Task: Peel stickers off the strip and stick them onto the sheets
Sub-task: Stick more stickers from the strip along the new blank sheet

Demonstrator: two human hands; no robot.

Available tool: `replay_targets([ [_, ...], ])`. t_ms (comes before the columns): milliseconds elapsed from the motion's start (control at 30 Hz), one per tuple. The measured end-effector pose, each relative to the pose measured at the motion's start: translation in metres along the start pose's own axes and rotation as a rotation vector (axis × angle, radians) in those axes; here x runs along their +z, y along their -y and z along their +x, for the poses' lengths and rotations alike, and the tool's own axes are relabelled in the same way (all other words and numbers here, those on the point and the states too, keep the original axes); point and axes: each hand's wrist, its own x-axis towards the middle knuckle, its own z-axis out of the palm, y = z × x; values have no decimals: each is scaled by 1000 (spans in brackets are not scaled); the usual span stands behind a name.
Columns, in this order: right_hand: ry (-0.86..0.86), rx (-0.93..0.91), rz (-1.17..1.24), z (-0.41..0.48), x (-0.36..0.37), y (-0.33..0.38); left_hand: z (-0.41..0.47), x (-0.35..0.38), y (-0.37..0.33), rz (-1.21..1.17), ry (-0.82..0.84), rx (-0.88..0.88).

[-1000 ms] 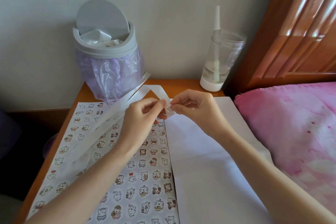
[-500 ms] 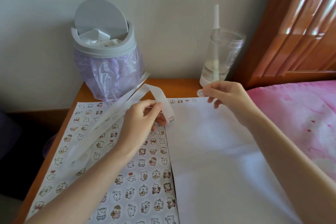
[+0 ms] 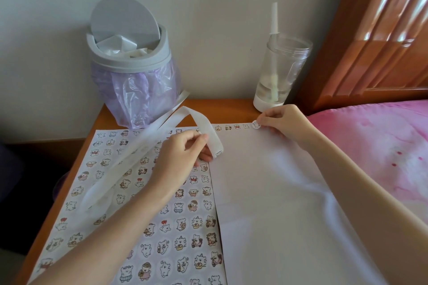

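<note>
A second ago both hands were close together at the end of the strip, pulling a sticker loose. Now they are apart. The right hand has gone to the far edge of the table. Its grip pinches one small round sticker.

The sticker is right at the far edge of the white sheet. It is just beside a short row of stickers that are already on that sheet. Half a second ago the hand held it a bit higher, and now it is down by the paper. I cannot tell if it is touching the paper yet.

The left hand has stayed in about the same spot, near the middle of the table. Its grip holds the strip. The strip bends up in a loop and trails off toward the bin at the far left corner of the table. One more sticker shows at the loose end of the strip.

So the peeling part is done for this sticker, and the sticking part looks nearly done. I think it now needs a press to lie flat in line with the row. It is sticky, so a crooked landing may be hard to fix. The white sheet is mostly bare, so a lot of the job is left.
</note>
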Motion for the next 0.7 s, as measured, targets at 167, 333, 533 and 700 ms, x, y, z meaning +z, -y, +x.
replay_targets([
  [167, -15, -3, 4, 1, 1, -3, -1, 0, 0, 15, -2, 8],
  [333, -21, -28, -34, 3, 2, -7, -1, 0, 1, 39, 0, 19],
  [533, -39, -68, -75, 7, 3, -11, -1, 0, 1, 56, 3, 34],
  [700, -41, -96, -106, 10, 4, -14, 0, 0, 2, 60, -1, 32],
])
